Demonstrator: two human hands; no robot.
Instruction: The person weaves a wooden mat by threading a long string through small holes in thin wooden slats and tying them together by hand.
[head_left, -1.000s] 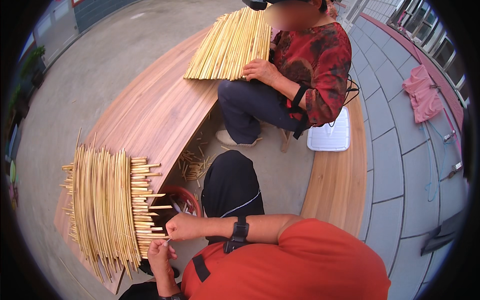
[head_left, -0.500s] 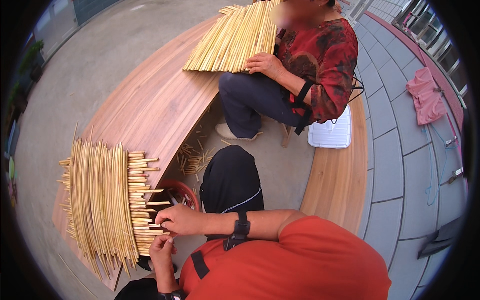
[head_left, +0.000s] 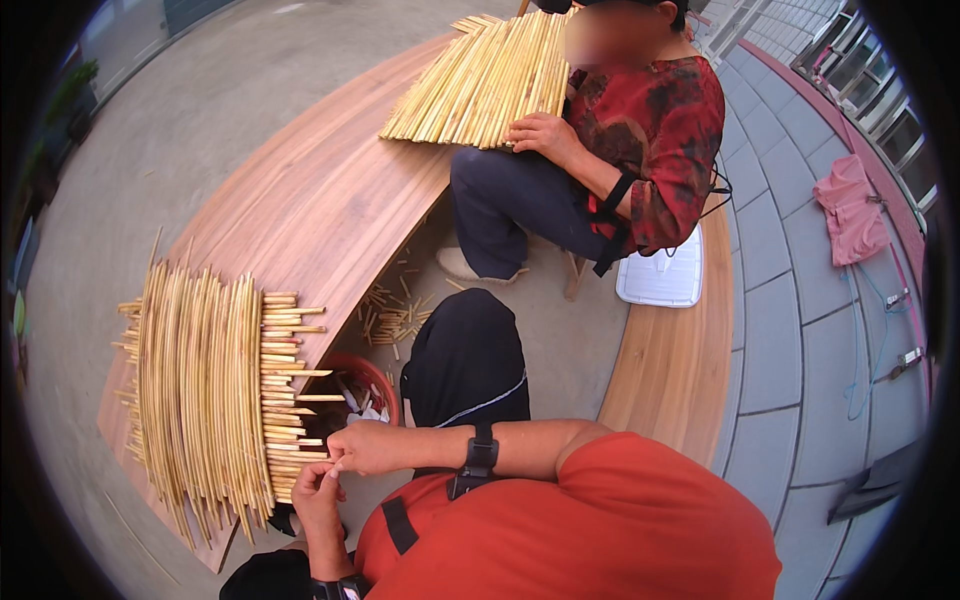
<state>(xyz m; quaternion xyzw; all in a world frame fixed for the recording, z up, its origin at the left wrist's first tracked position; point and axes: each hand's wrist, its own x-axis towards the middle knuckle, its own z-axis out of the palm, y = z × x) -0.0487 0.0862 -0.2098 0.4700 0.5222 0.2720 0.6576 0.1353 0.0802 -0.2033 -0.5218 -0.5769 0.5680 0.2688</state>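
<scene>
A crossed mat of thin straw-coloured stalks (head_left: 205, 395) lies on the near end of the wooden bench, one layer running lengthwise over another whose ends stick out to the right. At those protruding ends my right hand (head_left: 368, 446) is closed, fingertips pinched together. Just below it, my left hand (head_left: 318, 498) is also closed, its thumb and forefinger meeting the right fingertips. What lies between the fingers is too small to make out. A stalk end (head_left: 312, 456) reaches up to the fingertips.
Across the bench (head_left: 330, 190), a seated person (head_left: 640, 150) rests a hand on another stalk panel (head_left: 485, 85). A red basin (head_left: 392, 395) with scraps stands beside my knee. Cut stalk pieces (head_left: 395, 318) litter the floor. A white plastic lid (head_left: 662, 270) lies on a second bench (head_left: 668, 370).
My hands have come closer together, the right one moving slightly right until the fingertips meet. The co-worker's hand stays on the far panel. The whole view has shifted slightly.
</scene>
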